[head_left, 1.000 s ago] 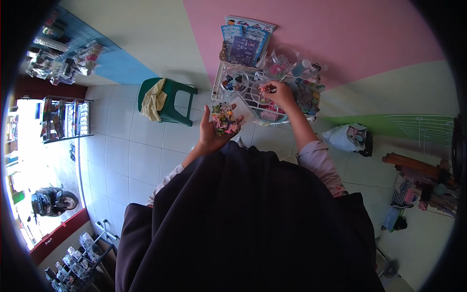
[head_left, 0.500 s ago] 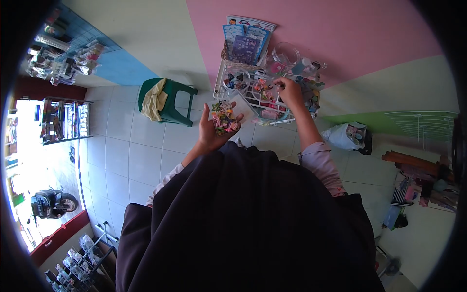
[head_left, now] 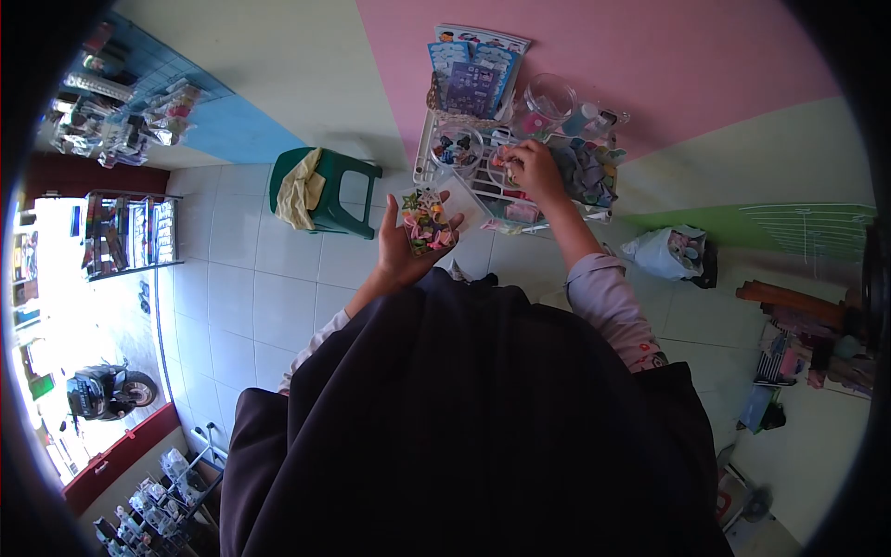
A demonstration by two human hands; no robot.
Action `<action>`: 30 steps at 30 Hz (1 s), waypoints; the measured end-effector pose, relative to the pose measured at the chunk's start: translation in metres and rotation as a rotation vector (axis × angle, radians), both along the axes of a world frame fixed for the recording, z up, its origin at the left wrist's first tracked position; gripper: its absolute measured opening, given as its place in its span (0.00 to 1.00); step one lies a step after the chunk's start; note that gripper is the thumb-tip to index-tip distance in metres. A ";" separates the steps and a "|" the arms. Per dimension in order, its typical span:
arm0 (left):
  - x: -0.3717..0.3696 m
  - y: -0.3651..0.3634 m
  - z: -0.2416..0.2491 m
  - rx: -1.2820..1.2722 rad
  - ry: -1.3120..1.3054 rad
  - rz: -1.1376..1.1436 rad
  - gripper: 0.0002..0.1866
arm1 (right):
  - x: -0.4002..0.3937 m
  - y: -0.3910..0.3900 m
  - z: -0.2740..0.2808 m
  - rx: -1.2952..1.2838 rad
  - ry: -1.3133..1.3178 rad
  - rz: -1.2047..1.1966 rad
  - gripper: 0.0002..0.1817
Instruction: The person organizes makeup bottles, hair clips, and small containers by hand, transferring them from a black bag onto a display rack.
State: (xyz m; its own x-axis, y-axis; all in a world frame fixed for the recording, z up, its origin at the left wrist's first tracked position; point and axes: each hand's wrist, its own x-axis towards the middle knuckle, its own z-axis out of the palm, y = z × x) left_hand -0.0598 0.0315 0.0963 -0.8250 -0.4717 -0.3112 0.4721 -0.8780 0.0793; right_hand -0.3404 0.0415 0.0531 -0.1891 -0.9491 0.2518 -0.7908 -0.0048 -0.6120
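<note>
My left hand [head_left: 401, 249] is held palm up and carries a clear packet of small colourful clips [head_left: 424, 221]. My right hand [head_left: 534, 171] reaches into a white wire basket [head_left: 422, 156], fingers pinched on a small pink piece among the items there. A round clear container of dark clips [head_left: 455, 147] sits in the basket just left of that hand. Blue sticker cards [head_left: 473, 79] stand at the basket's back against the pink wall.
A green plastic stool [head_left: 325, 190] with a yellow cloth stands left of the basket. A white plastic bag [head_left: 664, 252] lies on the tiled floor at right. Display racks [head_left: 125, 232] line the far left, and boxes and clutter [head_left: 803, 339] sit at right.
My right hand drew back slightly from the basket's rear toward its middle. The left hand with the packet stayed nearly still.
</note>
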 end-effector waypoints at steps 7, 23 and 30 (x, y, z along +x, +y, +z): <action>-0.003 0.000 0.004 0.024 -0.001 0.003 0.45 | -0.014 0.003 0.004 0.111 -0.608 -0.283 0.06; -0.021 -0.002 0.014 -0.012 -0.007 -0.054 0.46 | 0.015 0.038 0.085 0.143 -1.651 -0.193 0.12; -0.026 -0.001 0.016 -0.031 -0.012 -0.035 0.46 | 0.037 0.046 0.109 0.180 -1.401 -0.086 0.10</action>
State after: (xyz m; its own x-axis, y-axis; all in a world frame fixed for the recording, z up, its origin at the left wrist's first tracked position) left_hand -0.0860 0.0305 0.1123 -0.8373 -0.4522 -0.3072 0.4400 -0.8910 0.1121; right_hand -0.3033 0.0879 0.1621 -0.2357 -0.9206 -0.3115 0.4696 0.1727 -0.8658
